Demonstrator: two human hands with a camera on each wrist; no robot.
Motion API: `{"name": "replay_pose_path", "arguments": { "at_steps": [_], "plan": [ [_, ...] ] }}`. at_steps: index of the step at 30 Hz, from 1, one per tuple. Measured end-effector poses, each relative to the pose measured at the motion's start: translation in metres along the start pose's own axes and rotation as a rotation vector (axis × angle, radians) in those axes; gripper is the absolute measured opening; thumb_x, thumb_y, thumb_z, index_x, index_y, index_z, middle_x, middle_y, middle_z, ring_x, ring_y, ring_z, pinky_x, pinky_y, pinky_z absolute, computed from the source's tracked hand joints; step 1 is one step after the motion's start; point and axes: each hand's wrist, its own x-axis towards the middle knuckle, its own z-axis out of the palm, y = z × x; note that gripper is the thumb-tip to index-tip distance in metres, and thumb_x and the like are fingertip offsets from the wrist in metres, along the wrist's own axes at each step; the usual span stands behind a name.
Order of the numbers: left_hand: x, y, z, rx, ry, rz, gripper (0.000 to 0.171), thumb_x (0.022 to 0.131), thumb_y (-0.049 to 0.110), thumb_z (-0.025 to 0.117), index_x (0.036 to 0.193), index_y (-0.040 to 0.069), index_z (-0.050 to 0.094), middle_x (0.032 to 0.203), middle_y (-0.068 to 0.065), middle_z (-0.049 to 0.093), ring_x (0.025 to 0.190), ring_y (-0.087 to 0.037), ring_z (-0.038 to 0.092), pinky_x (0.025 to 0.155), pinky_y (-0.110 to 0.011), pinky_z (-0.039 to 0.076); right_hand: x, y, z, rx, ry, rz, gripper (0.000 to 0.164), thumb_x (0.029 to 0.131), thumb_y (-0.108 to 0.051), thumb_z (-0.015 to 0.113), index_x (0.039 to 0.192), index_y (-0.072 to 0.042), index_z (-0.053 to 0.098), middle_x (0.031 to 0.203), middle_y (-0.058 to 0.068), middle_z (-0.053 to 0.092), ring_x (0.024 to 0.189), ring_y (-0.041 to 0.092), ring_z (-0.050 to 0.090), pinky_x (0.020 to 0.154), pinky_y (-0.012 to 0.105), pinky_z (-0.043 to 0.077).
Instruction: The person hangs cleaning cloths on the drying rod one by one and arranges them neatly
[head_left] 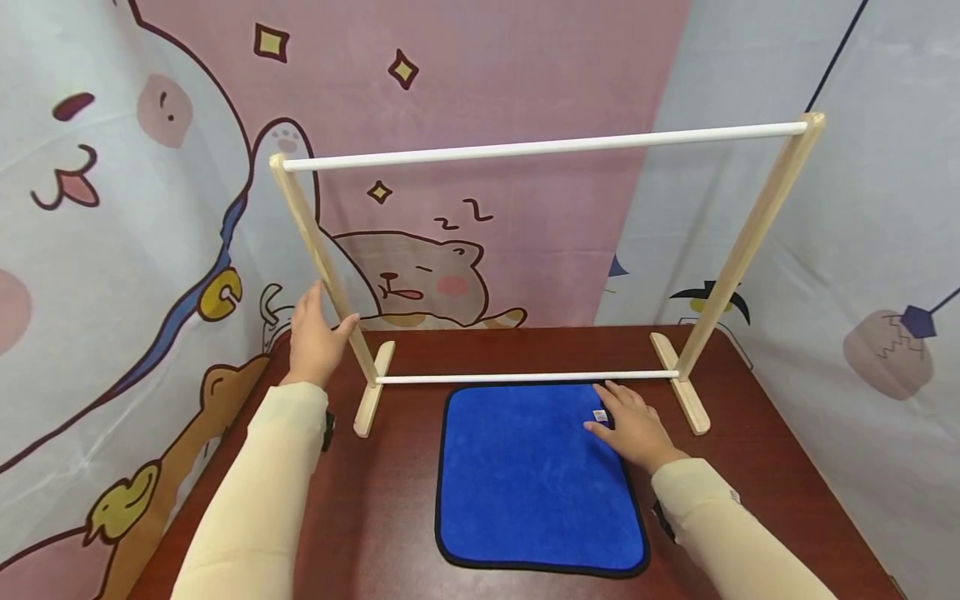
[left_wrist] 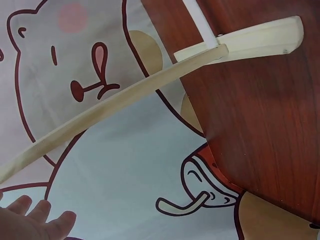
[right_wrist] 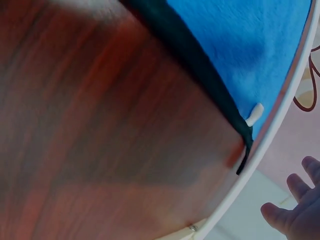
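Note:
A wooden rack stands on the table, with a left post (head_left: 303,217), a right post (head_left: 750,242), a white top rod (head_left: 540,148) and a white lower rod (head_left: 525,377). Beside the left post my left hand (head_left: 315,337) is raised, fingers straight and thumb spread; in the left wrist view its fingers (left_wrist: 37,212) appear below the post. A blue towel (head_left: 532,483) with black edging lies flat in front of the rack. My right hand (head_left: 633,425), fingers extended, is at the towel's far right corner, near a small white tag (head_left: 600,415).
The rack rests on a left foot (head_left: 365,412) and a right foot (head_left: 693,408). Under everything is a dark red-brown wooden table (head_left: 375,517). Behind and on both sides hangs a cartoon-printed cloth (head_left: 510,67), close to the table's edges.

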Motion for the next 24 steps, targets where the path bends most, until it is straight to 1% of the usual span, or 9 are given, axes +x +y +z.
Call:
{"name": "replay_pose_path", "arguments": {
  "at_steps": [5,8,12,17,20,24],
  "plan": [
    [0.008,0.001,-0.003,-0.044,0.001,-0.041,0.079,0.096,0.028,0.061,0.155,0.006,0.013,0.156,-0.023,0.019,0.143,-0.04,0.017,0.115,-0.052,0.019,-0.003,-0.002,0.008,-0.001,0.0,0.0,0.07,0.09,-0.036,0.067,0.145,-0.002,0.041,0.147,0.026,0.036,0.135,0.047,0.03,0.101,0.069,0.028],
    [0.012,0.003,-0.006,-0.112,0.0,-0.078,0.08,0.096,0.029,0.06,0.155,0.007,0.011,0.156,-0.023,0.018,0.144,-0.037,0.017,0.116,-0.05,0.019,-0.005,-0.002,0.012,-0.01,-0.001,-0.005,0.068,0.089,-0.035,0.068,0.143,-0.002,0.043,0.146,0.026,0.039,0.133,0.047,0.033,0.099,0.069,0.031],
    [0.015,0.007,-0.009,-0.209,0.004,-0.122,0.079,0.097,0.031,0.058,0.156,0.009,0.01,0.156,-0.021,0.018,0.144,-0.036,0.019,0.115,-0.049,0.023,-0.007,-0.001,0.018,-0.012,0.005,-0.014,0.065,0.088,-0.032,0.069,0.141,-0.002,0.046,0.143,0.026,0.043,0.131,0.047,0.037,0.097,0.067,0.034],
    [0.021,0.009,-0.011,-0.287,0.035,-0.138,0.075,0.098,0.03,0.056,0.155,0.008,0.013,0.155,-0.02,0.023,0.142,-0.035,0.023,0.113,-0.05,0.028,-0.007,0.002,0.026,-0.01,0.003,-0.016,0.062,0.088,-0.028,0.07,0.139,-0.001,0.048,0.138,0.025,0.049,0.128,0.045,0.043,0.099,0.062,0.037],
    [0.024,0.01,-0.013,-0.305,0.046,-0.138,0.073,0.098,0.029,0.056,0.155,0.009,0.015,0.154,-0.019,0.025,0.142,-0.034,0.025,0.112,-0.049,0.029,-0.008,0.002,0.03,-0.013,-0.005,-0.009,0.06,0.087,-0.026,0.071,0.137,-0.001,0.05,0.135,0.025,0.051,0.126,0.044,0.045,0.1,0.059,0.038],
    [0.026,0.017,-0.016,-0.313,0.057,-0.136,0.071,0.098,0.026,0.056,0.154,0.009,0.017,0.154,-0.018,0.027,0.141,-0.034,0.027,0.112,-0.048,0.03,-0.009,0.001,0.033,-0.018,-0.012,-0.005,0.055,0.086,-0.024,0.071,0.133,-0.001,0.055,0.13,0.025,0.055,0.123,0.043,0.048,0.099,0.057,0.041]
  ]
}}
